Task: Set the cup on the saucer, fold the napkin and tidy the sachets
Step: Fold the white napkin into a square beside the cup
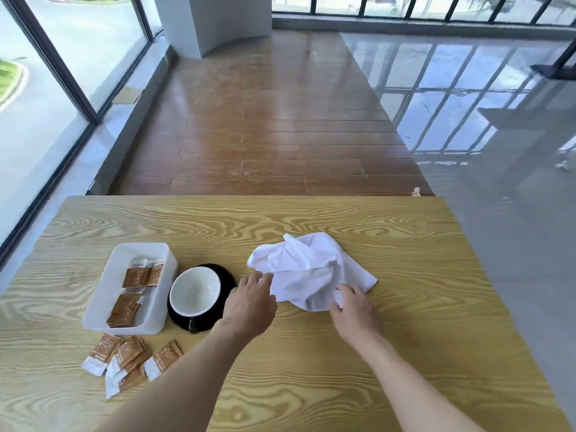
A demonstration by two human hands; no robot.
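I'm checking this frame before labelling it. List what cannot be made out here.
- Head view: print on the loose sachets and those in the white tray is too small to read.
- Saucer is mostly covered by the cup and the left hand.
- Right hand fingers tuck under the crumpled napkin; grip unclear.

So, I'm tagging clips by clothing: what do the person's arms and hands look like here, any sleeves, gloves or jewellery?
Both forearms come in bare from the bottom edge, with no sleeve showing anywhere in view. The left hand and right hand wear no gloves. No watch, bracelet or ring can be seen on the sides facing the camera.
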